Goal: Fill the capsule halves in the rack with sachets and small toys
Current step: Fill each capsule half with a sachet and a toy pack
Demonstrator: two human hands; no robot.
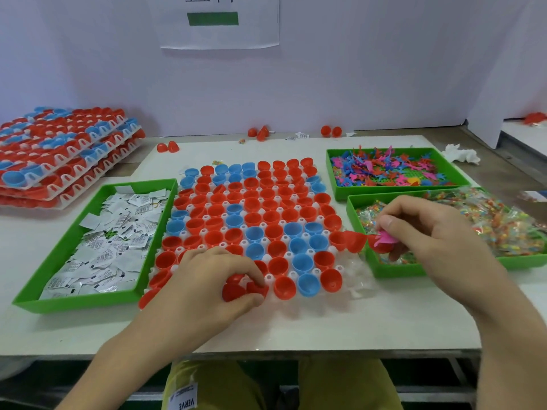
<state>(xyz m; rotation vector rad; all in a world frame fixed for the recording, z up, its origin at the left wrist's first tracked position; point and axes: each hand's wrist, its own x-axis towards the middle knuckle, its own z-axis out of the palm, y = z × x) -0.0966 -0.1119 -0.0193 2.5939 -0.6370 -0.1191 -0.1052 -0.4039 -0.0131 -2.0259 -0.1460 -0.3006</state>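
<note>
Hands are working apart on the bench (325, 327). Your left hand (204, 288) is curling over the near edge of the rack (355, 273) and gripping red capsule halves (233, 291). Its fingers are hiding how many, and your wrist is covering the rack's near-left cups.

Your right hand (429, 232) is hovering over the near-right tray (396, 270), pinching a pink toy (384, 238) between thumb and fingers. A red piece (380, 248) is showing just beneath the toy, too covered to make out whole.

The rack is lying in the bench's middle. Its open halves (251, 214), red and blue, are sitting mouth-up, and any contents are too small to tell.

Sachets (112, 241) are lying in the left tray (74, 303) near the bench's left edge. Tangled toys (384, 170) are filling the far-right tray (384, 191). Clear packets (503, 220) are heaping over the near-right tray and running out of sight at the right. Stacked racks (59, 161) at the far-left corner are being cut off on their left side.
</note>
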